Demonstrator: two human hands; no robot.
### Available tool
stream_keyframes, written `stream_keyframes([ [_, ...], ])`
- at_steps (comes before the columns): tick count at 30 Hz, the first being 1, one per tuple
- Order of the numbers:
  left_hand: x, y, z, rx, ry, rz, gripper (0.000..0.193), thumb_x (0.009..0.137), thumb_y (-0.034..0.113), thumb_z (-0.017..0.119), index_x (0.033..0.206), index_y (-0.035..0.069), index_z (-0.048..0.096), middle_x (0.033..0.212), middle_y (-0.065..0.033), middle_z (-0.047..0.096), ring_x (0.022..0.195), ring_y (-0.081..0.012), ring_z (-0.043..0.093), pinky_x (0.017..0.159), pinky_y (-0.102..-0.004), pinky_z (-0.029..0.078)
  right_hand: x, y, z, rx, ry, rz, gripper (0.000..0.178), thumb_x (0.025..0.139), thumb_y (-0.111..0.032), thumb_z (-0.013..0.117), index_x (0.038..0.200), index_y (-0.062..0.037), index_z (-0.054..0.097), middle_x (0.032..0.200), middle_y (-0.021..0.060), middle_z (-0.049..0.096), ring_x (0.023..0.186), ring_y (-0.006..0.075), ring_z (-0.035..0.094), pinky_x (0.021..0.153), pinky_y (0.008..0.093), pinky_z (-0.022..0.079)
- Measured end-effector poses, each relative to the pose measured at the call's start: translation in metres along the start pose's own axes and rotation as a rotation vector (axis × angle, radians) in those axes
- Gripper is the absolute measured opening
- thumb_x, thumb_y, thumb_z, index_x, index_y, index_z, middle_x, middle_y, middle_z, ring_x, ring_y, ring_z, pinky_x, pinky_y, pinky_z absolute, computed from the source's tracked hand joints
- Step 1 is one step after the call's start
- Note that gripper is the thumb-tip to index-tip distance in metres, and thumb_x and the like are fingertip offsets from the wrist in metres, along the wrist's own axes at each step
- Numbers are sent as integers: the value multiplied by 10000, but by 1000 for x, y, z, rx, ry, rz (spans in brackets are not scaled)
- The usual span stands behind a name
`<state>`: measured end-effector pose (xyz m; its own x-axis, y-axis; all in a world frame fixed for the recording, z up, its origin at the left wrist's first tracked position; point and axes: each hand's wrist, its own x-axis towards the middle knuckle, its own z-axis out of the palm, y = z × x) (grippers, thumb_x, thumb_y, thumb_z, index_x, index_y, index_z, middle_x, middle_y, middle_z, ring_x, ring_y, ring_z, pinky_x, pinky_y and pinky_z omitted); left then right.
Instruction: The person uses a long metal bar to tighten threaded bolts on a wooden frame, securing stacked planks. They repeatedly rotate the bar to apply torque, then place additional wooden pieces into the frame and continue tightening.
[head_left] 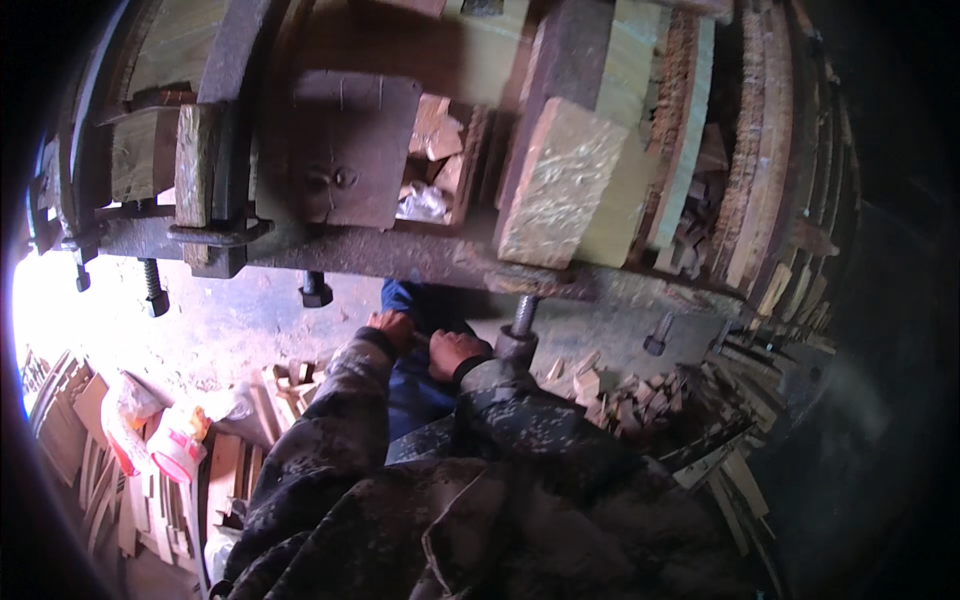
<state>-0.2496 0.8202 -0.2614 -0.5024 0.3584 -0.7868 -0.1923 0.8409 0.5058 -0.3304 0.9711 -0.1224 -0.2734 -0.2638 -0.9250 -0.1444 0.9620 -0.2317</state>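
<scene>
My left hand (396, 329) and my right hand (455, 354) are close together over my blue trouser leg (410, 400), just below a long metal beam (380, 252). The fingers of both look curled. Between them a small, narrow thing may show, but it is too dark and small to name. Close to the right hand, a thick bolt (523, 318) hangs from the beam's underside. Another bolt with a dark square head (315, 291) hangs to the left of my hands. Both my forearms wear camouflage sleeves (335, 400).
Clamped wooden boards (690, 120) and a rough wood block (560, 185) sit above the beam, beside a brown plate (350, 150). Wood offcuts (640, 400) lie in a heap at right. Plastic bags (180, 440) and stacked wood strips (150, 515) are at lower left.
</scene>
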Motion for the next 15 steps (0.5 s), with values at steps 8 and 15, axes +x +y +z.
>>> stream_keyframes([
  [8, -91, 32, -67, 76, -139, -387, 412, 836, 385, 596, 1129, 108, 680, 1239, -161, 631, 1211, -346, 563, 1070, -614, 327, -22, -5, -4, -66, -71, -280, 397, 798, -182, 583, 1152, -2, 572, 1106, 268, 650, 1047, 403, 645, 885, 478, 528],
  [15, -192, 129, -124, 186, -39, -749, 344, 879, 326, 545, 1138, 152, 690, 1233, -138, 643, 1211, -283, 575, 1085, -591, 288, -34, -25, -8, 101, -113, -693, 307, 713, -137, 653, 984, 1, 690, 953, 251, 687, 933, 367, 683, 792, 457, 534],
])
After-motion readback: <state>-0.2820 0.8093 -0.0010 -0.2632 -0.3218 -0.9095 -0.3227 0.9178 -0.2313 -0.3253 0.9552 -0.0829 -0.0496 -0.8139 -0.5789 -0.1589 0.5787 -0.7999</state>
